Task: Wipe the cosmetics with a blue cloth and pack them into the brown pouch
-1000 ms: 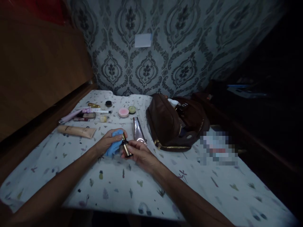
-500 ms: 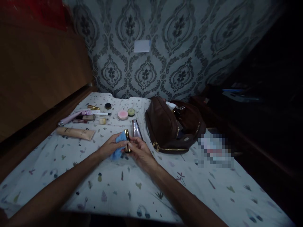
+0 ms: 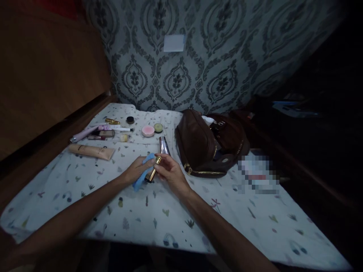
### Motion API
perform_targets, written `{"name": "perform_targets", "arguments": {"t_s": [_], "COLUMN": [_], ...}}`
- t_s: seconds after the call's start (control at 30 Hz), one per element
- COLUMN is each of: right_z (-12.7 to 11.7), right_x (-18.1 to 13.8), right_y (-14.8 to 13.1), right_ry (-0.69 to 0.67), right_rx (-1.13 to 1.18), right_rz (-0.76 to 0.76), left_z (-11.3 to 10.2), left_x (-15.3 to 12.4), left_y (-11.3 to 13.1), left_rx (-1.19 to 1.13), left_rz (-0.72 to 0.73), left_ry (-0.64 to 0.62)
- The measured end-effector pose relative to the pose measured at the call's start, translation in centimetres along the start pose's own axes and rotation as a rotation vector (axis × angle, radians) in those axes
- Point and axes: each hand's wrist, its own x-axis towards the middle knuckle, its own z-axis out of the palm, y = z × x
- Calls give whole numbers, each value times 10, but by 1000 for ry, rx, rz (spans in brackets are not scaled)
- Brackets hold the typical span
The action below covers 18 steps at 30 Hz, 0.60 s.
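My right hand (image 3: 172,172) pinches a gold and black cosmetic tube (image 3: 153,170), shaped like a lipstick, near its upper end. It is tilted, its dark end pointing down and left. My left hand (image 3: 136,169) is closed on a light blue cloth (image 3: 141,180), which lies against the tube's left side. Just beyond my fingers a silvery squeeze tube (image 3: 163,146) lies on the patterned cloth cover (image 3: 136,226). Farther back are a pink round compact (image 3: 148,131) and a green round pot (image 3: 158,128).
An open brown leather bag (image 3: 195,147) stands to the right, with items inside. At left lie a beige squeeze tube (image 3: 92,151), a gold tube (image 3: 112,121), a black round lid (image 3: 130,120) and several small cosmetics. A wooden cabinet (image 3: 53,71) borders the left side.
The gold and black tube has turned from nearly upright to a slant, its lower end swinging left. My right fingers have shifted to its upper end. The view has moved slightly.
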Motion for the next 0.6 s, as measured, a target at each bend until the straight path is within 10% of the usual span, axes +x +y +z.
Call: {"name": "perform_targets", "arguments": {"t_s": [0.23, 0.47, 0.6], "right_z": [0, -8, -12], "right_x": [0, 5, 7], "right_y": [-8, -11, -7], "right_ry": [12, 56, 38], "right_rx": [114, 86, -2], "right_rz": [15, -145, -204], "left_z": [2, -10, -9], "left_x": [1, 2, 2], "left_y": [-3, -3, -2], "left_rx": [-140, -369, -324], "left_rz": [-91, -236, -159], "left_ry": [81, -210, -142]}}
